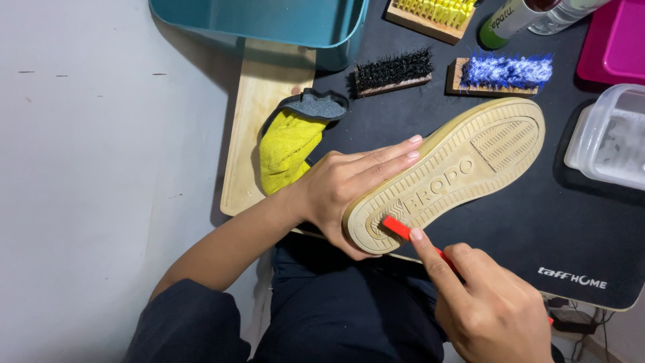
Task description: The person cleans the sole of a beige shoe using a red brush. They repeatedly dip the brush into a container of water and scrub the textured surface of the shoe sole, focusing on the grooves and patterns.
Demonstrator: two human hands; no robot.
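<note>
From my head camera, I have the shoe (447,175) turned sole-up on the black mat (537,222), so its tread faces me. My left hand (349,188) wraps the heel end, its grip closed on the shoe to steady it. My right hand (487,306) pinches a red-handled tool (403,230), tip pressed on the heel tread. Beyond the shoe lie a black brush (393,71) and a blue brush (504,72); left of it, a yellow cloth (289,148).
</note>
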